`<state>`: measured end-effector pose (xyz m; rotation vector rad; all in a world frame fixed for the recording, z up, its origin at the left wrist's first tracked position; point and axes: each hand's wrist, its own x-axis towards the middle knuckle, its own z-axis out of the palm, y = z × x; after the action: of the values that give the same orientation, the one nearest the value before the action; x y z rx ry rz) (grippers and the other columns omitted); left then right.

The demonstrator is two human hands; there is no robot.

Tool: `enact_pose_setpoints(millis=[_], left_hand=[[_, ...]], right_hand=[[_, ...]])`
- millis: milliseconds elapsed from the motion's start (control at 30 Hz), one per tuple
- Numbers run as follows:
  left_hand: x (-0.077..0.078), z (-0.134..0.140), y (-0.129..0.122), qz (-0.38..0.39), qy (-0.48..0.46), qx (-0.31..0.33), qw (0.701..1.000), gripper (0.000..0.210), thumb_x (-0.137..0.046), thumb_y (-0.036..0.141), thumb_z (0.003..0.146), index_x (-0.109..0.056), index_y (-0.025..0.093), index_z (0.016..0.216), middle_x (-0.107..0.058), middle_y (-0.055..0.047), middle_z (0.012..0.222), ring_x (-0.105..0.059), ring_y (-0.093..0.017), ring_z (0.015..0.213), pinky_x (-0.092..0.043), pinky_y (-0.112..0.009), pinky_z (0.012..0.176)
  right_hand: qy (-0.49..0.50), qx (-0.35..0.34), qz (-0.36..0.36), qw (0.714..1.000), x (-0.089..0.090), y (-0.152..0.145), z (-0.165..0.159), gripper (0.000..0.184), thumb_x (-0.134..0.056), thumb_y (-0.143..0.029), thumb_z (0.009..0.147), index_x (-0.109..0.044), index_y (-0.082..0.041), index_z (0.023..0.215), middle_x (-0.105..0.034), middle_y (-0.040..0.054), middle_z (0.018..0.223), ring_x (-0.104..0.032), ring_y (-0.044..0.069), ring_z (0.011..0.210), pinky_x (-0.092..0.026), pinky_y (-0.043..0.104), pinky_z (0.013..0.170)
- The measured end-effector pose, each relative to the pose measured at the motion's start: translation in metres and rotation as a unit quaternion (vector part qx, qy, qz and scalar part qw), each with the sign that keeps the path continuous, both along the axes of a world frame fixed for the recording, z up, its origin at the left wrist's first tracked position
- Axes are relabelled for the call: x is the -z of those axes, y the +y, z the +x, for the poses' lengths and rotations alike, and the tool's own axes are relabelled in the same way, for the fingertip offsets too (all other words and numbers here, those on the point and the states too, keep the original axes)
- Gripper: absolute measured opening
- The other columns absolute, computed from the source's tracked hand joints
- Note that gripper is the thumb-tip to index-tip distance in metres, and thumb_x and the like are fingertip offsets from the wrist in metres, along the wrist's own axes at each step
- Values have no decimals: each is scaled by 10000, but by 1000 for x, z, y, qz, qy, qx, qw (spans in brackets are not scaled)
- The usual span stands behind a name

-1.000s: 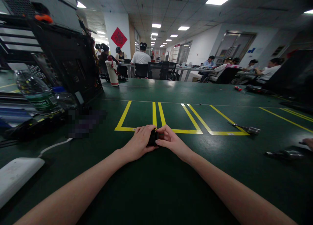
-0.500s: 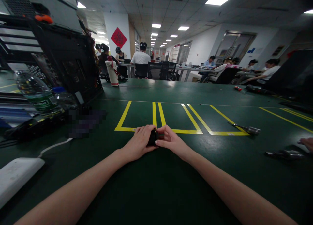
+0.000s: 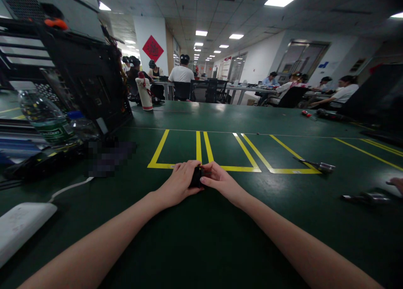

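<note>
Between my hands, low over the green table, is a small black object (image 3: 196,178) whose kind I cannot make out. My left hand (image 3: 179,179) is wrapped over its left side and top, hiding much of it. On its right side, the thumb and fingers of my right hand (image 3: 217,177) are closed in against it. Both hands are just in front of the yellow tape lines (image 3: 239,168) on the table.
A metal-bodied tool (image 3: 324,167) lies on the tape at right, another (image 3: 370,198) nearer, beside another person's hand (image 3: 397,184). To the left are a black computer case (image 3: 91,79), a plastic bottle (image 3: 47,117) and a white power strip (image 3: 27,226). A white cylinder (image 3: 145,92) stands farther back.
My two hands and the black object are almost where they were, with only a slight shift of the right fingers. The other person's hand at the right edge has moved slightly.
</note>
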<state>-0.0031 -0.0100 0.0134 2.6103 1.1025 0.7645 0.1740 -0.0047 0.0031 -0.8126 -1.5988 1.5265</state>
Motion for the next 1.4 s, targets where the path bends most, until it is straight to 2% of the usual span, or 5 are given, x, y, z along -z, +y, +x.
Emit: enact_pose_setpoints(millis=[300,700,867,1267,1400], left_hand=[[-9,-1,-4,-14,12,5,1000,528,-578,282,748,-276,214,1175,-446,-75,1155,-452,-228,1058,-313,-433,933],[-9,-1,-5,-8,9,10,1000,490,-558,262,759,-282,219,1162,-448,-74,1143,-468,-232,1025,-338,-436,897],[-8,1,-4,3,17,-2,1000,531,-587,262,734,-282,199,1164,-453,-80,1125,-464,-235,1020,-335,-426,900],[-7,-1,-4,-12,13,2,1000,508,-573,249,744,-283,212,1159,-450,-73,1132,-463,-230,1024,-334,-427,901],[-7,0,-4,-3,7,1,1000,523,-582,265,738,-278,221,1160,-454,-69,1127,-463,-238,1028,-330,-440,899]], right_hand=[[1,16,6,1000,-5,-4,-2,170,-545,-288,758,-464,-221,891,-514,14,963,-507,156,939,-416,347,823],[26,-15,-13,999,-4,-2,-1,308,-641,-197,669,-447,-225,906,-505,5,986,-513,155,959,-413,346,842],[13,23,5,1000,-5,-3,-3,168,-571,-263,735,-472,-219,863,-519,-1,923,-515,138,903,-406,332,829],[29,-18,-16,999,-4,-2,0,354,-662,-174,644,-439,-222,915,-502,8,1000,-505,154,986,-383,365,898],[17,4,-11,1000,-6,-4,-2,219,-590,-250,720,-452,-222,888,-503,5,960,-505,151,956,-407,354,853]])
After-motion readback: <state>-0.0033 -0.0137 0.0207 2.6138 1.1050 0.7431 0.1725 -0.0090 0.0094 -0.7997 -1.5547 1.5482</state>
